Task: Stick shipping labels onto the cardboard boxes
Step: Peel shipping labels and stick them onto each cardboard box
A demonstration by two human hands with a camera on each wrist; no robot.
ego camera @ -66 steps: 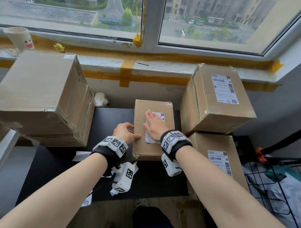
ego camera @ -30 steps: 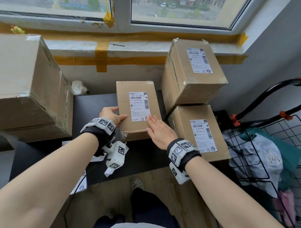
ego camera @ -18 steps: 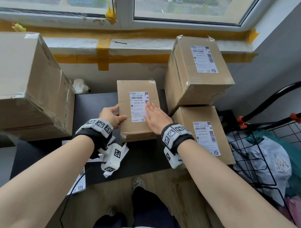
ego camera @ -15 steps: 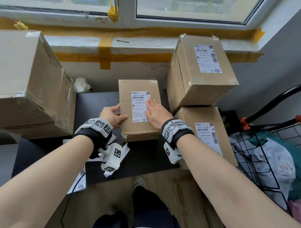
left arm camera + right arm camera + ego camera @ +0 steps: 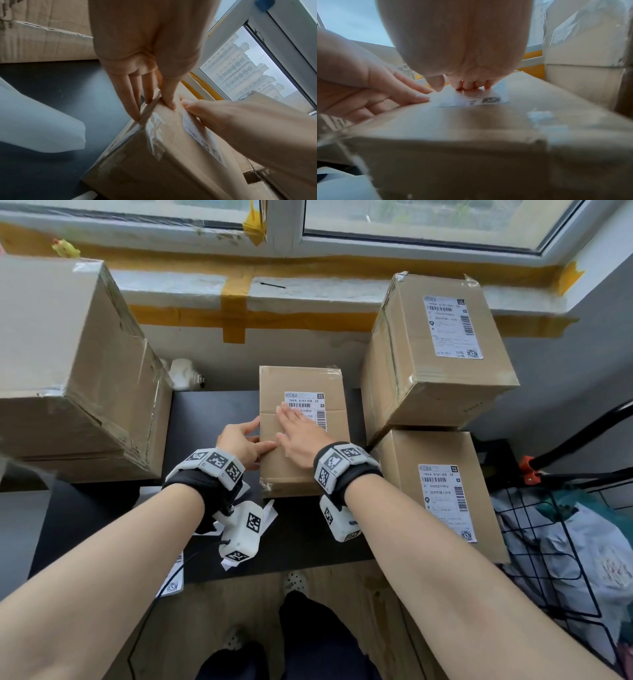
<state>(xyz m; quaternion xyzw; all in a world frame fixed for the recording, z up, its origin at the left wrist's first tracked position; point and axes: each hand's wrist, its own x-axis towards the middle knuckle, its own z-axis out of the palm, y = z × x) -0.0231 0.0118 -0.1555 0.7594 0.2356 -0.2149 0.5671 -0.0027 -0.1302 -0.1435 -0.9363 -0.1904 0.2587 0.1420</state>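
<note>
Four cardboard boxes are in the head view, and the small cardboard box at the centre lies flat on the black table. Its shipping label sits on the top face toward 1 o'clock. The right hand lies flat on that label with fingers straight and close together, pointing to 12 o'clock and covering the label's lower part; the right wrist view shows the fingertips pressed onto the white paper. The left hand grips the box's left edge, at 9 o'clock of the box, with its thumb on the top face and its fingers down the side wall.

At 3 o'clock two labelled boxes stand stacked, the upper labelled box tilted on the lower labelled box, just beside the small one. At 9 o'clock a large unlabelled box rests partly on the table, well apart from the hands. Loose white backing papers lie on the table at 7 o'clock, under the left forearm.
</note>
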